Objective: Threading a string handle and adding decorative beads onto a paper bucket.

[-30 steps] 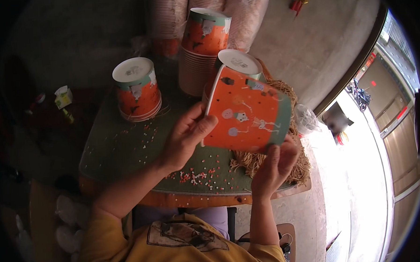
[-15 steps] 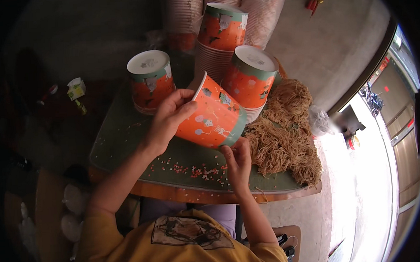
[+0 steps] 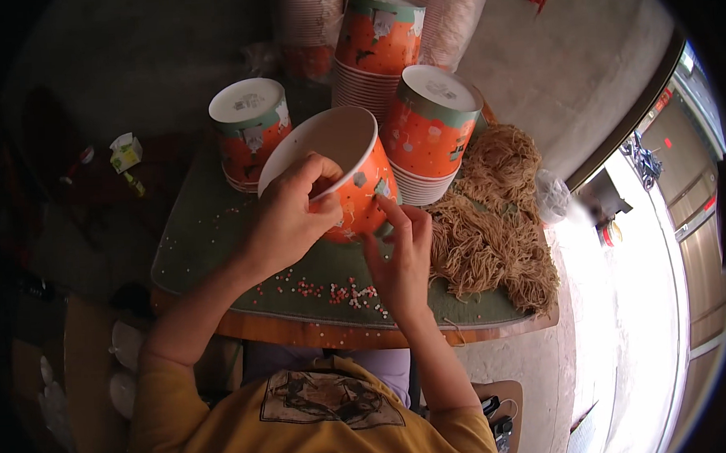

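Observation:
An orange paper bucket point(image 3: 369, 190) with a white inside is tilted so its mouth opens up and toward me. My left hand point(image 3: 293, 213) pinches its rim, thumb outside and fingers inside. My right hand point(image 3: 403, 245) is at the bucket's right side, fingers apart, with the fingertips at the printed wall; whether they press on it I cannot tell. Behind the bucket stand upside-down stacks of similar buckets: a left stack point(image 3: 254, 142), a tall middle stack point(image 3: 379, 48) and a right stack point(image 3: 432, 134). Small red and white beads point(image 3: 354, 294) lie scattered in front of my hands.
Bundles of tan stringy fibre point(image 3: 489, 237) cover the right part of the green-topped table point(image 3: 194, 250). Plastic-wrapped stacks of cups point(image 3: 309, 22) stand at the back. A crumpled clear plastic bag point(image 3: 551, 198) sits past the right edge, by a bright doorway.
The bucket has turned from lying sideways to mouth up toward me and shifted slightly left. My right hand has left its base and spread its fingers by the wall; my left still grips the rim.

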`<state>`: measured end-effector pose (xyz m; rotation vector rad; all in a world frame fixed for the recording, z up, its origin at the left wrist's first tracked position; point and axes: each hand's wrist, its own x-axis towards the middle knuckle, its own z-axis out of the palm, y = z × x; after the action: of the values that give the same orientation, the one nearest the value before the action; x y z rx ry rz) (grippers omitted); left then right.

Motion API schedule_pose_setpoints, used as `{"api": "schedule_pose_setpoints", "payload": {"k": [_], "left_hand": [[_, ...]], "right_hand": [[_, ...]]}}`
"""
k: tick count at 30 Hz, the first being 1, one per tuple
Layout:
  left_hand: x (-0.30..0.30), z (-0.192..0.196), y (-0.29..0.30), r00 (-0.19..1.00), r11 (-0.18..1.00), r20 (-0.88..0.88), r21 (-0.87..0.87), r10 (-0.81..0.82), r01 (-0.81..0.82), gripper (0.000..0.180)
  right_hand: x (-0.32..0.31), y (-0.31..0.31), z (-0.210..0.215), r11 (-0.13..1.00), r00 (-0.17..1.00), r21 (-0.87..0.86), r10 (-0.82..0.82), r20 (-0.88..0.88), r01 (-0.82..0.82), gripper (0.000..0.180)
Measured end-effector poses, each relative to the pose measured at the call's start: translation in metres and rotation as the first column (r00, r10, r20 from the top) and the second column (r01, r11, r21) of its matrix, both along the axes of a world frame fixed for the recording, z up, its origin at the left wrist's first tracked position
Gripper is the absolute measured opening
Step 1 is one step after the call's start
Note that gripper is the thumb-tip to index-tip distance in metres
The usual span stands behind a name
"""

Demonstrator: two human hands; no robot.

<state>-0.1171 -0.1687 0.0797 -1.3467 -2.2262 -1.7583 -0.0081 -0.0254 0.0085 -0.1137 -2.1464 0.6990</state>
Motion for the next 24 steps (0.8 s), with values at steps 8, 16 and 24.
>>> {"api": "schedule_pose_setpoints", "payload": {"k": [8, 16, 24], "left_hand": [[0.001, 0.011, -0.002, 0.923, 0.967, 0.345, -0.119, -0.171, 0.223, 0.014], [-0.001, 0.0, 0.004, 0.94, 0.964, 0.307, -0.168, -0.147, 0.205, 0.016], [0.011, -0.004, 0.014, 0.992, 0.903, 0.024, -0.413, -0.12, 0.119, 0.017]], "right_hand": [[-0.002, -0.011, -0.002, 0.951, 0.968, -0.187, 0.253, 0.004, -0.248, 0.075], [0.01, -0.006, -0.011, 0.949, 0.937, -0.091, 0.313, 0.154, -0.302, 0.045], [0.034, 0.075, -0.022, 0.924, 0.895, 0.159, -0.378, 0.237, 0.348, 0.011]]}}
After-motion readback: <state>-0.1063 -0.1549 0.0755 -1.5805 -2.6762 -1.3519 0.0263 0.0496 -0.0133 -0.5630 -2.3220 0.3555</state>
